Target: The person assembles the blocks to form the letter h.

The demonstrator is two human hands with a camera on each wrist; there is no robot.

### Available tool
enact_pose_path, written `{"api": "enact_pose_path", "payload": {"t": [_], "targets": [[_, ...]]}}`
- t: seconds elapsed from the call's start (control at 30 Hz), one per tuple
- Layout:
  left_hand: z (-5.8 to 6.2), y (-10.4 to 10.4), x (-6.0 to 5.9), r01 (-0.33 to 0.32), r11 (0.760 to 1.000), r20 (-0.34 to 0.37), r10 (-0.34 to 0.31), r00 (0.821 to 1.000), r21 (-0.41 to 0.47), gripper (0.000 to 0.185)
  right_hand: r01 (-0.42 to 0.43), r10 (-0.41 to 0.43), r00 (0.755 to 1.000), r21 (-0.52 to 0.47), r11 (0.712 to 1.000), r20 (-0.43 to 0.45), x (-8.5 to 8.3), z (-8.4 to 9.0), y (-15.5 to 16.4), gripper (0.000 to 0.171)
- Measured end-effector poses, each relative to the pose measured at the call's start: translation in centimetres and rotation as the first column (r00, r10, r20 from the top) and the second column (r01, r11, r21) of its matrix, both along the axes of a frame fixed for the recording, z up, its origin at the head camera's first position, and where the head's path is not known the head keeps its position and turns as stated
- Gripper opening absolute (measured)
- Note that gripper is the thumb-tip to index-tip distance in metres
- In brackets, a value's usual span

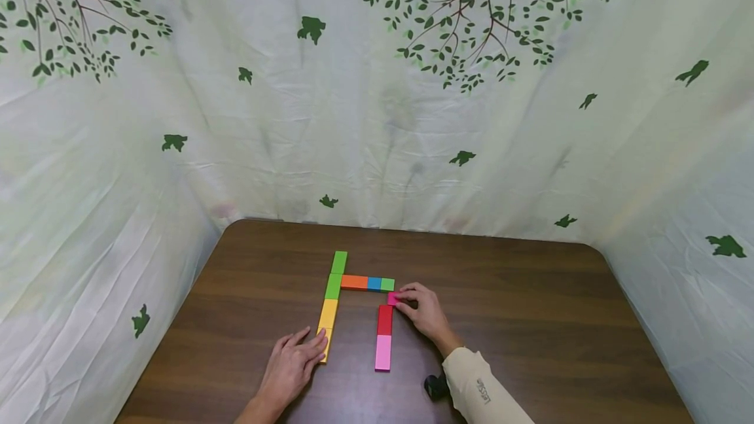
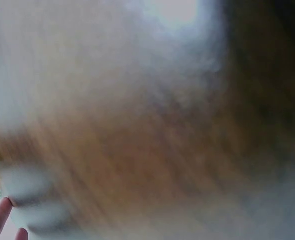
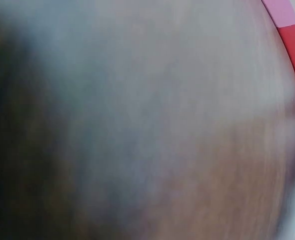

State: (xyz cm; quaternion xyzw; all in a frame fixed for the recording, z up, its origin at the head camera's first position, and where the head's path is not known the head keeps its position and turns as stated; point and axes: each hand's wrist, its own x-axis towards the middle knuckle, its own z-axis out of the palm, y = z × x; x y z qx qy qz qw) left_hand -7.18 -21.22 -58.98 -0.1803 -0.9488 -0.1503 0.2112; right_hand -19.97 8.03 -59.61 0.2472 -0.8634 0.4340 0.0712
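Best done slowly: keep the small magenta block (image 1: 392, 298) flat on the worktop (image 1: 530, 319), slide it square against the top end of the red block (image 1: 385, 319), just below the green end block (image 1: 387, 284). Right hand (image 1: 423, 311) pinching that magenta block at its fingertips, block just left of the hand. Left hand (image 1: 292, 365) flat, fingers straight, resting against the yellow block (image 1: 326, 332), well left of the red block.

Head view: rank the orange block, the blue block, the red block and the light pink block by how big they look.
1. Light pink block and red block: about alike; the pink one lies nearer the camera, so no ranking between them.
2. Orange block: slightly smaller, farther back.
3. Blue block: clearly smallest.
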Motion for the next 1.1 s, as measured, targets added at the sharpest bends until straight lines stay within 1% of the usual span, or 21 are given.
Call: {"api": "enact_pose_path", "payload": {"t": [0.1,0.13,0.2,0.33,0.43,0.7,1.1], "targets": [[0.0,0.0,0.0,0.002,1.0,0.001,-0.002,1.0,0.008,0.032,-0.004,0.004,1.0,-0.014,1.0,-0.023,-0.1,-0.1,-0.1,0.018],[0.0,0.0,0.0,0.002,1.0,0.001,-0.002,1.0,0.009,0.032,-0.004,0.003,1.0,-0.019,1.0,-0.019,-0.1,-0.1,-0.1,0.018],[0.0,0.0,0.0,0.001,1.0,0.004,-0.001,1.0,0.008,0.032,0.003,-0.003,1.0,-0.025,1.0,0.004,-0.1,0.0,-0.2,0.018],[0.1,0.1,0.0,-0.006,1.0,0.021,0.006,1.0,0.003,0.032,0.021,-0.019,0.997,-0.036,0.999,0.077,0.0,0.3,-0.4,0.018],[0.1,0.1,0.0,-0.007,1.0,0.028,0.007,1.0,0.005,0.032,0.026,-0.022,0.995,-0.04,0.999,0.097,0.0,0.4,-0.6,0.018],[0.0,0.0,0.0,-0.001,1.0,0.01,0.001,1.0,0.004,0.032,0.028,-0.026,0.996,-0.028,0.999,0.085,0.0,0.3,-0.9,0.016],[0.0,0.0,0.0,-0.005,1.0,0.012,0.005,1.0,-0.001,0.033,0.046,-0.044,0.995,-0.015,0.999,0.087,0.3,0.4,-1.5,0.016]]}}
